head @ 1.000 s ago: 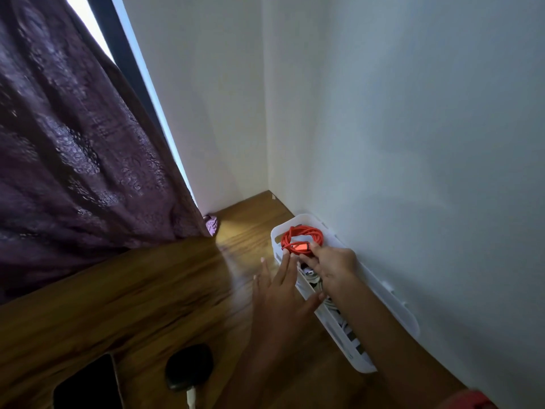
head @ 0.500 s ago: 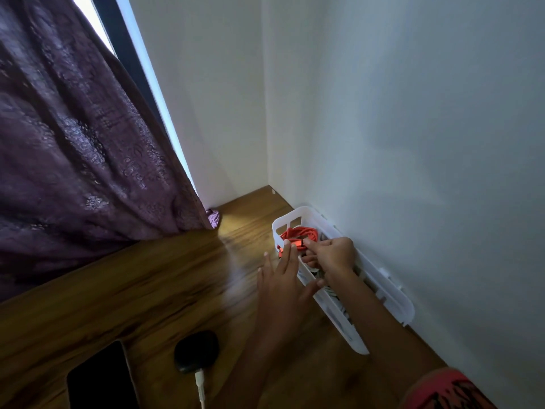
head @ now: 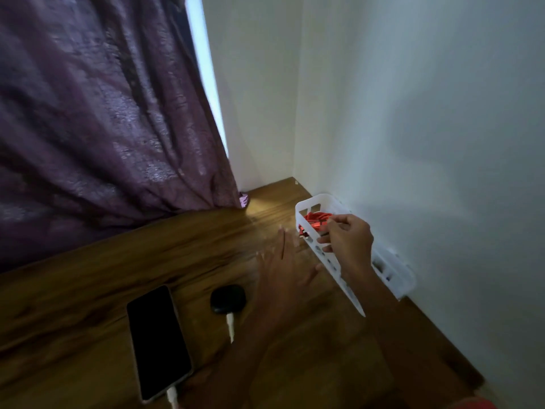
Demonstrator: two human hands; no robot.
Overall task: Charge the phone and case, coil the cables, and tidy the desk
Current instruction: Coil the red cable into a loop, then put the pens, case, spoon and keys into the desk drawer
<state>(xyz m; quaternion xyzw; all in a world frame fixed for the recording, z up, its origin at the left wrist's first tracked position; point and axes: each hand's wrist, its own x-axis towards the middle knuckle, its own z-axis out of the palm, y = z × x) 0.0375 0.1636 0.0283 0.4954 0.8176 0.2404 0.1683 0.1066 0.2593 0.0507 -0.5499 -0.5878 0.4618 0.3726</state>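
A white basket (head: 306, 203) stood on the wooden desk (head: 88, 290), its long side against the wall on the right. A coiled orange cable (head: 317, 221) lay in the basket's far end. The right hand (head: 349, 239) hung over the basket with its fingers (head: 339, 224) curled, thumb and forefinger tips at the edge of the orange cable. Whether they pinched it could not be told. The left hand (head: 287, 270), blurred, was over the desk just beside the basket, with its fingers (head: 283, 240) straight and spread, holding nothing.

Nearer the person, a phone (head: 157, 340) lay flat with its screen dark and a white plug (head: 172, 401) in its near end. Just to its right sat a small black case (head: 228, 299) with a second white plug (head: 230, 323) in it. A purple curtain (head: 103, 113) hung down to the desk's far edge on the left.
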